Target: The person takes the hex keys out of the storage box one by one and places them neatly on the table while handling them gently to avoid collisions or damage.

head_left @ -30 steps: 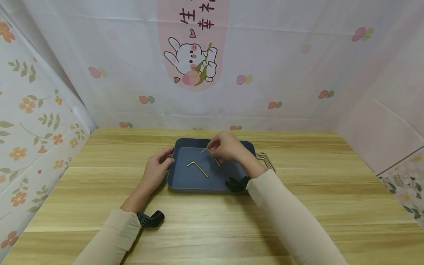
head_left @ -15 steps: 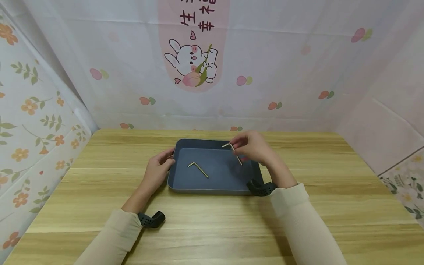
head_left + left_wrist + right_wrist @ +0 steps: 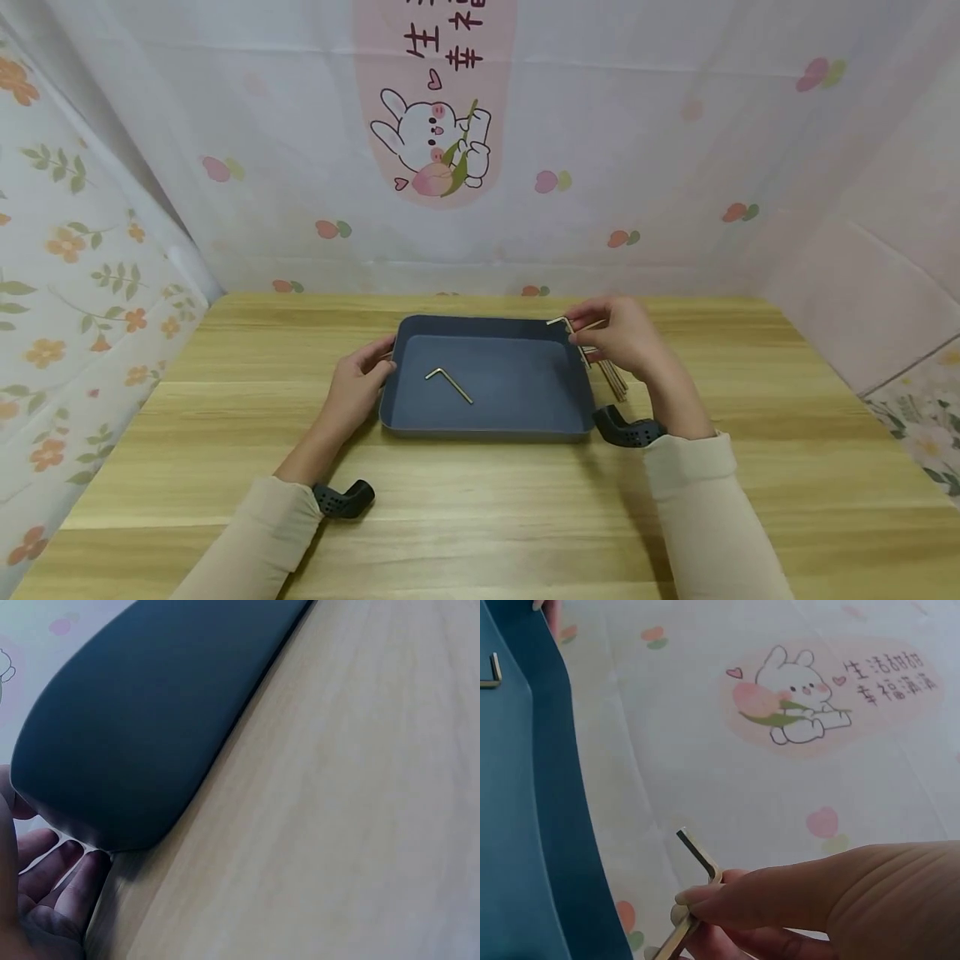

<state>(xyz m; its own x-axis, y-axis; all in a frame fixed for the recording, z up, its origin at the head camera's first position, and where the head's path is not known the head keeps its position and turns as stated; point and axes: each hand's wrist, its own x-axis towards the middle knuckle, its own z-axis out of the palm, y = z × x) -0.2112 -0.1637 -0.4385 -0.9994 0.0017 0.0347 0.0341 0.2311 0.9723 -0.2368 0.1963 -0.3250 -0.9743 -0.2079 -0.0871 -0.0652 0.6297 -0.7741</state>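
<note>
A dark blue-grey rectangular tray lies on the wooden table. At its left end is my left hand, holding the tray wall with the thumb at the rim and the fingers outside, as the left wrist view also shows. Inside the tray rests one L-shaped brass-coloured hex key. My right hand pinches another hex key between thumb and fingers, just above the tray's right rim. In the right wrist view the short arm of this hex key sticks up past the fingertips.
Several more hex keys lie together on the table just right of the tray, partly hidden by the right hand. A white patterned cloth hangs behind the table. Dark camera mounts sit on both wrists.
My right hand has carried the pinched hex key rightward from over the tray's middle to its right rim. The left hand, the tray and the hex key inside it stay in place.
</note>
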